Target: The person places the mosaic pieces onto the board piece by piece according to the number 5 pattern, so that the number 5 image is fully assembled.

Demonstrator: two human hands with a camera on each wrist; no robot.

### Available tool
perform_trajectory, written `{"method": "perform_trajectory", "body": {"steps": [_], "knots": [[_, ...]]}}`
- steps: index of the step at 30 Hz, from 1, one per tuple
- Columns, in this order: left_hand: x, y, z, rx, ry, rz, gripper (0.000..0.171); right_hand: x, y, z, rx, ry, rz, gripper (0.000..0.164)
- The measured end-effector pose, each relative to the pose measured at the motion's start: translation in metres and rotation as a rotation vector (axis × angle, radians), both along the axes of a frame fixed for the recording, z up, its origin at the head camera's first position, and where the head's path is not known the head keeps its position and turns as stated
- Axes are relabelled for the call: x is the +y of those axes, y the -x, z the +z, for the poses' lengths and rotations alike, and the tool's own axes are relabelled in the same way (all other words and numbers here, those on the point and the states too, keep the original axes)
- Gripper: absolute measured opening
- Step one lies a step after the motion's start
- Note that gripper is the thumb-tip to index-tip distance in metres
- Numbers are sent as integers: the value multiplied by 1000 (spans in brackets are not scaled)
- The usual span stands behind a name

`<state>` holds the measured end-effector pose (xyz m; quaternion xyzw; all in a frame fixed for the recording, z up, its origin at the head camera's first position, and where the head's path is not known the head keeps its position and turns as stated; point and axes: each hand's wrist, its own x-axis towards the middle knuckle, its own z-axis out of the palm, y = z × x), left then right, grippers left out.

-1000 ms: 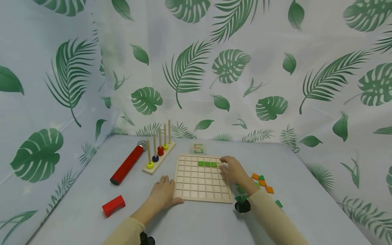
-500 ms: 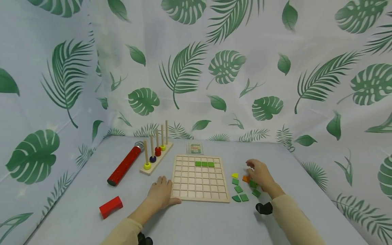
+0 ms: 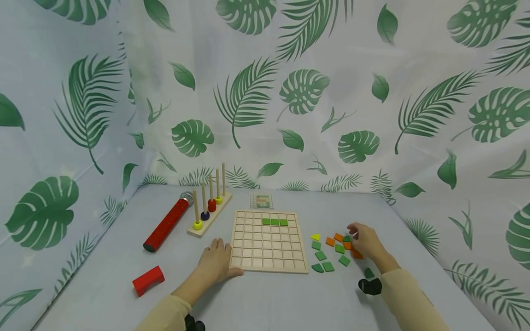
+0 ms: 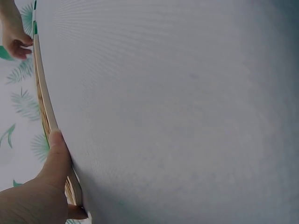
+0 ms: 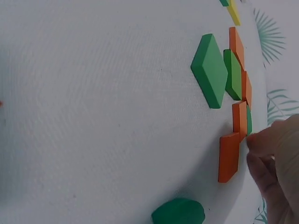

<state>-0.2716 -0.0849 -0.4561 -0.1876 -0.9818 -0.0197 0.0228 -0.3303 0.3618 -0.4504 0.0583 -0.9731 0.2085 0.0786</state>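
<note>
My left hand (image 3: 214, 263) rests at the lower left corner of a wooden grid board (image 3: 269, 253); its fingers lie along the side and the thumb (image 4: 56, 144) reaches along the front edge. Three green square tiles (image 3: 271, 222) sit in a row in the upper part of the grid. To the board's right, my right hand (image 3: 367, 241) is low over loose tiles, fingers bent. In the right wrist view its fingertips are right at a green tile (image 5: 249, 119) behind an orange tile (image 5: 229, 158). Nothing shows gripped between them.
Several green tiles (image 3: 320, 255) and a yellow tile (image 3: 315, 237) lie between board and right hand. A small pattern card (image 3: 262, 201) is behind the board. To the left are a peg stand with beads (image 3: 210, 220), a red microphone (image 3: 166, 225) and a red block (image 3: 148, 280).
My right hand has left the board's upper right and moved right to the loose tiles, uncovering several of them. The left hand stays at the board's corner.
</note>
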Motion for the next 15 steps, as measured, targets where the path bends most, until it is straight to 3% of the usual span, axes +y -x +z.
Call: {"method": "perform_trajectory", "body": {"steps": [15], "knots": [[-1,0,-1,10,14,1,88,1,4,-8,1,23,4,35]]}}
